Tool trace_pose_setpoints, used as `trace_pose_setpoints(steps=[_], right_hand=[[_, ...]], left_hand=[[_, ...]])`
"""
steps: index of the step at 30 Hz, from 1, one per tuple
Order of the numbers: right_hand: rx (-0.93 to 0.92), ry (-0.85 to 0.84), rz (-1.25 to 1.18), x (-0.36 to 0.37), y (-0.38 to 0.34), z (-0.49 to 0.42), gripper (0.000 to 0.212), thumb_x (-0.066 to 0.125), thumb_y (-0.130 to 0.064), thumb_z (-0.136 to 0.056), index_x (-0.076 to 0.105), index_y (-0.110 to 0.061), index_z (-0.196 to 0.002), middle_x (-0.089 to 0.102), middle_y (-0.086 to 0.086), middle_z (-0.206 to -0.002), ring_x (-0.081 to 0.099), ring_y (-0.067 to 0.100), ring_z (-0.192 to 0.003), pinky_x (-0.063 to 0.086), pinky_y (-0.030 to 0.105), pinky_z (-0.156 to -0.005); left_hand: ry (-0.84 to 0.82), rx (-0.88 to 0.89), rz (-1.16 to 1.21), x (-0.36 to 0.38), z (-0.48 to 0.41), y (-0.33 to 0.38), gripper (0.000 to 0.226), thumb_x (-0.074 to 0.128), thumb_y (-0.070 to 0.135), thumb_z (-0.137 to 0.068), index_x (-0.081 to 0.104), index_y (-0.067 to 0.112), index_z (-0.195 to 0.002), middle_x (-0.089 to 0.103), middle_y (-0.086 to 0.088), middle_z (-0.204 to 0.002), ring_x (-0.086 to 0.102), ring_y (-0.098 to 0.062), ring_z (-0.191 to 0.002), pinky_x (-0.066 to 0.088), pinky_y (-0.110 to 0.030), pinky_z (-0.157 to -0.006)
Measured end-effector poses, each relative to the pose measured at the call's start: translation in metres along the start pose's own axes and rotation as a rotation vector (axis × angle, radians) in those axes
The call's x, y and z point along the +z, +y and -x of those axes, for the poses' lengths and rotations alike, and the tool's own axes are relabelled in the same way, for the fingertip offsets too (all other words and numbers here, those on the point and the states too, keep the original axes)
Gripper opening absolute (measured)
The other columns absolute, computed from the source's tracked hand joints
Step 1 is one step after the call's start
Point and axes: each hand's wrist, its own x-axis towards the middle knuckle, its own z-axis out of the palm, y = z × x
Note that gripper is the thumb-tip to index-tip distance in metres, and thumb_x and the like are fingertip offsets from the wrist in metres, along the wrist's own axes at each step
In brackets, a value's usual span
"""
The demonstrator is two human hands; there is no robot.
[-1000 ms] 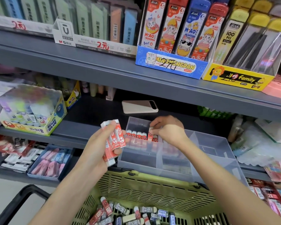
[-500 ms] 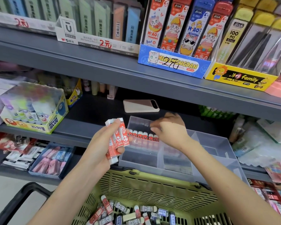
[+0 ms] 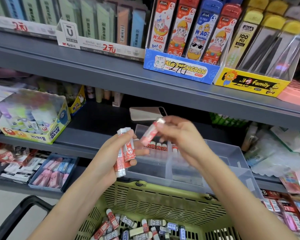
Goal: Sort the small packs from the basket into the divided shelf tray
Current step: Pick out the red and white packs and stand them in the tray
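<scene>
The left hand (image 3: 111,158) grips a stack of red packs (image 3: 126,153), upright in its curled fingers. Just beside it the right hand (image 3: 182,135) pinches a single red pack (image 3: 150,132), tilted and blurred. Behind and under both hands sits the clear divided tray (image 3: 232,153), with a row of red packs (image 3: 158,146) standing beneath the right fingertips. Below the wrists, the green basket (image 3: 163,196) holds loose packs (image 3: 128,224).

Grey shelf (image 3: 87,137) with divided tray (image 3: 229,153), phone (image 3: 145,113)

red-and-white packs (image 3: 126,153), olive-green slotted basket (image 3: 163,201), clear grey tray (image 3: 232,153)
</scene>
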Motion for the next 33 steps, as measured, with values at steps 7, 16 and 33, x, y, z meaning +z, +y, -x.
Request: trace_pose_setpoints(steps=[7, 16, 33], right_hand=[[0.073, 0.48, 0.175, -0.075, 0.016, -0.009, 0.02, 0.069, 0.011, -0.075, 0.058, -0.005, -0.079, 0.062, 0.01, -0.067, 0.063, 0.012, -0.05, 0.054, 0.02, -0.05], [0.28, 0.289, 0.428, -0.059, 0.057, -0.021, 0.016, 0.074, 0.001, -0.075, 0.068, -0.002, -0.089, 0.066, 0.009, -0.071, 0.064, 0.015, -0.053, 0.059, 0.027, -0.061], [-0.112, -0.158, 0.437, -0.021, 0.0, 0.028, 0.014, 0.058, -0.022, -0.092, 0.07, -0.026, -0.096, 0.07, -0.001, -0.092, 0.06, 0.004, -0.084, 0.047, 0.017, -0.077]], left_hand=[[0.004, 0.016, -0.052, 0.009, 0.0, -0.001, 0.041, 0.067, 0.037, -0.071, 0.062, 0.007, -0.099, 0.073, -0.014, -0.086, 0.073, -0.027, -0.083, 0.046, -0.021, -0.04], [0.008, 0.001, -0.09, 0.026, -0.002, -0.007, 0.04, 0.066, 0.036, -0.072, 0.064, 0.008, -0.099, 0.074, -0.013, -0.085, 0.073, -0.024, -0.076, 0.047, -0.022, -0.04], [-0.232, -0.13, -0.143, 0.042, -0.004, -0.009, 0.038, 0.066, 0.046, -0.073, 0.077, 0.016, -0.094, 0.071, -0.013, -0.085, 0.067, -0.018, -0.063, 0.04, -0.017, -0.038]])
